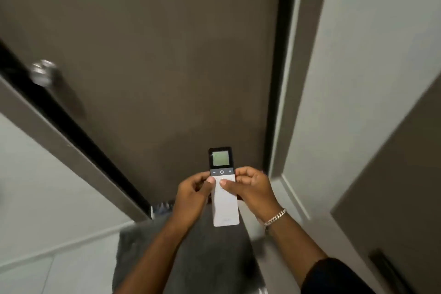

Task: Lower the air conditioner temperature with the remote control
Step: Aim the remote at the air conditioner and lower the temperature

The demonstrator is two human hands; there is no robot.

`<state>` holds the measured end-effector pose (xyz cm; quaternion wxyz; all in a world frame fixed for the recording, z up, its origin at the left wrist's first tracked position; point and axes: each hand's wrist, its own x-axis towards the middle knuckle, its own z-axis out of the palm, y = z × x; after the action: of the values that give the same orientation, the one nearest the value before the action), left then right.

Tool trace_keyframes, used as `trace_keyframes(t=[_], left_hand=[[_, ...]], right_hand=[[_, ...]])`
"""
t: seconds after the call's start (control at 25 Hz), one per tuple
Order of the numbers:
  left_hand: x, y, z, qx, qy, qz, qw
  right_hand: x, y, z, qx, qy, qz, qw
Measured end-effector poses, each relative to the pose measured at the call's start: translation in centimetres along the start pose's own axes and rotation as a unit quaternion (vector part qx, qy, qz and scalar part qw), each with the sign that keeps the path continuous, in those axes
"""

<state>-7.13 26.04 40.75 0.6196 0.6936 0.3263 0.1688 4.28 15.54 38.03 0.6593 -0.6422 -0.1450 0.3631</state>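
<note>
A slim white remote control (224, 203) is held upright in front of me, low in the middle of the view. Its dark top part carries a small lit screen (220, 159) and a row with minus, power and plus buttons (222, 171). My left hand (193, 194) grips its left edge, thumb resting on the white body just under the button row. My right hand (253, 188) holds the right edge, thumb also on the white body. A silver chain bracelet (275, 217) circles my right wrist. No air conditioner is in view.
A brown door (152, 59) fills the view ahead, with a round metal knob (43, 74) at the left. White walls (358, 79) flank it. A grey mat (191, 258) lies on the pale tiled floor below. Another brown panel (405, 198) stands at the right.
</note>
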Motion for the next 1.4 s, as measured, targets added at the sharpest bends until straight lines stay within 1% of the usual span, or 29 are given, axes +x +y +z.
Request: trace_keyframes(t=[0.12, 0.28, 0.44, 0.56, 0.76, 0.88, 1.0, 1.2, 1.4], left_hand=[[0.5, 9.2, -5.0, -0.005, 0.046, 0.103, 0.994], [-0.7, 20.4, -9.8, -0.017, 0.102, 0.229, 0.968], [-2.8, 29.2, -12.8, -0.037, 0.135, 0.326, 0.935], [-4.6, 34.4, -14.2, -0.036, 0.147, 0.393, 0.907], [-7.9, 40.9, -14.8, -0.034, 0.152, 0.499, 0.852], [-9.7, 43.7, -14.5, -0.031, 0.152, 0.539, 0.828], [-11.0, 45.4, -14.2, -0.039, 0.147, 0.56, 0.814], [-13.0, 47.1, -13.9, -0.054, 0.125, 0.58, 0.803], [-14.4, 48.1, -13.7, -0.055, 0.101, 0.587, 0.801]], right_hand=[[0.7, -10.8, 4.4, -0.017, -0.058, -0.104, 0.993], [-0.4, -22.9, 8.9, -0.025, -0.114, -0.237, 0.965], [-2.8, -32.4, 11.8, -0.023, -0.15, -0.351, 0.924], [-5.1, -38.1, 13.1, -0.011, -0.17, -0.41, 0.896], [-9.0, -44.2, 13.5, 0.033, -0.21, -0.464, 0.86], [-11.1, -46.7, 13.3, 0.042, -0.226, -0.489, 0.841], [-12.9, -48.4, 12.9, 0.04, -0.23, -0.511, 0.827], [-15.5, -49.9, 12.2, 0.038, -0.233, -0.564, 0.791], [-17.1, -50.6, 11.9, 0.038, -0.226, -0.584, 0.779]])
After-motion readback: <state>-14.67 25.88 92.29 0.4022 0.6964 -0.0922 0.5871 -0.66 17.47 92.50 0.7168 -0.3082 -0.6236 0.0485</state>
